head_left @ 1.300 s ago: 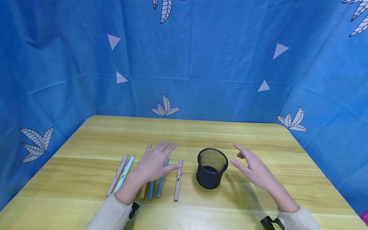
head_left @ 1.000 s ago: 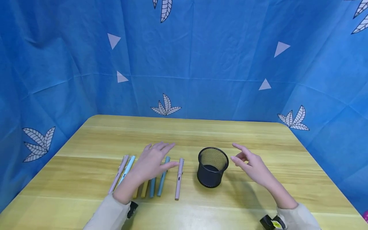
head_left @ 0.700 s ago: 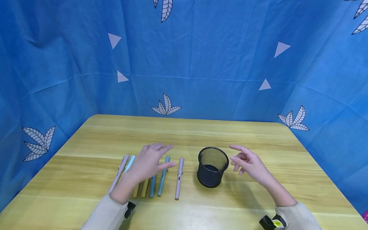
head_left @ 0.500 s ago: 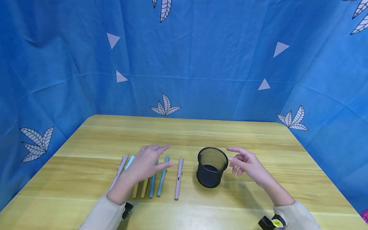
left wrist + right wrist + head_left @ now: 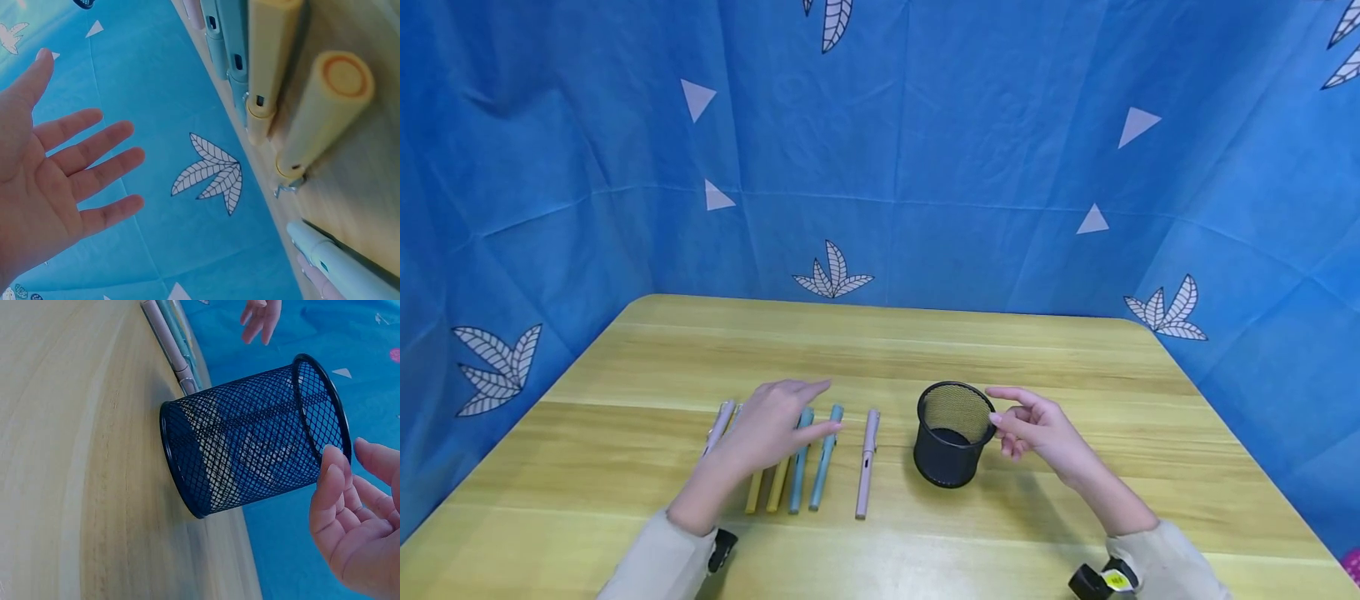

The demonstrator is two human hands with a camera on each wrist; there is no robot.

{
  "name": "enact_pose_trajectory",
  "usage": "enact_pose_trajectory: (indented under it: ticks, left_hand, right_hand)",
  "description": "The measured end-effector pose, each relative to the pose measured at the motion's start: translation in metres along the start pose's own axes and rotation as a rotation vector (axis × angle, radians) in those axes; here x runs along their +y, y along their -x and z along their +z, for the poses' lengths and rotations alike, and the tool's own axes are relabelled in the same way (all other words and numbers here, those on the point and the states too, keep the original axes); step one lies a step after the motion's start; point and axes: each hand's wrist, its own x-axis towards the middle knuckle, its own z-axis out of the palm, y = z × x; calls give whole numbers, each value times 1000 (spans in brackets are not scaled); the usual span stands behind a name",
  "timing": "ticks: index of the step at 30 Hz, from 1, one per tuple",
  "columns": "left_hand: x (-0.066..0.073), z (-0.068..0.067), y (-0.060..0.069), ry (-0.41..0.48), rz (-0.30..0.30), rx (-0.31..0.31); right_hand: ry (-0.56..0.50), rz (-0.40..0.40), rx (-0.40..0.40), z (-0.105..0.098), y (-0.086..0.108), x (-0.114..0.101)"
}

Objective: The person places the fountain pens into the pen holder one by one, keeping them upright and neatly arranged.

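Note:
A black mesh pen holder [image 5: 946, 460] stands upright on the table with nothing seen inside. My right hand [image 5: 1040, 429] is at its right side, thumb and index finger on either side of the rim. Whether they touch it I cannot tell; in the right wrist view the fingers [image 5: 335, 481] are loosely bent beside the rim. My left hand [image 5: 767, 425] hovers, holding nothing, over a row of pens; its fingers are spread in the left wrist view. Two yellow pens [image 5: 778, 487], two teal pens [image 5: 824, 467] and a lilac pen [image 5: 867, 467] show. A light blue pen [image 5: 334, 256] and another lilac pen [image 5: 720, 423] are partly hidden.
The wooden table [image 5: 985, 550] ends at the back and sides against a blue curtain [image 5: 887, 150] with leaf and triangle prints. The lilac pen on the right lies between the other pens and the pen holder.
My right hand has moved left to the pen holder's rim. My left hand has drifted left and slightly nearer, baring more of the yellow and teal pens. Pens and holder stay put.

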Motion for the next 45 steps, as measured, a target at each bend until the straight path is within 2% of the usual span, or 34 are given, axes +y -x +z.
enact_pose_trajectory:
  ticks: [13, 19, 25, 31, 38, 45]
  left_hand:
    - [-9, -4, 10, -14, -55, -3]
    - [-16, -5, 16, 51, -95, -11]
    - [-24, -7, 21, 68, -120, -40]
    - [-33, -10, 26, 89, -132, -58]
    - [-43, -16, 32, 113, -195, -94]
    - [-52, -25, 38, 138, -200, -121]
  right_hand:
    - [-27, 11, -4, 0, -3, 5]
    - [-97, 26, -21, 1, -3, 4]
    - [-201, 72, -22, 2, -2, 6]
    - [-225, 80, -23, 3, -2, 4]
    - [-251, 97, -31, 2, -3, 4]
    - [-265, 104, -36, 2, -2, 5]
